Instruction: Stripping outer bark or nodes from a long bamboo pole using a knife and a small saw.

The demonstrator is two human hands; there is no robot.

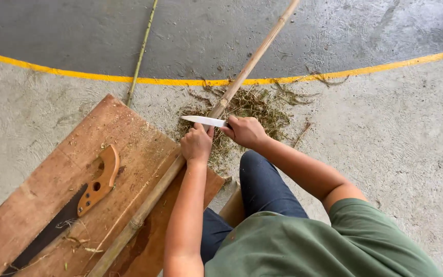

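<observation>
The bamboo pole (180, 169) lay across the wooden board (52, 184) at my left and ran on to the far right over the concrete floor (401, 133). My left hand (197, 143) was closed around the pole, and my right hand (244, 131) gripped a knife (203, 121) whose white blade pointed left, just beyond my left knuckles. I judged that a slip off the hard, rounded pole could send the edge into those fingers. A saw (78, 205) rested on the board, and shavings (252, 107) were heaped beyond my hands.
</observation>
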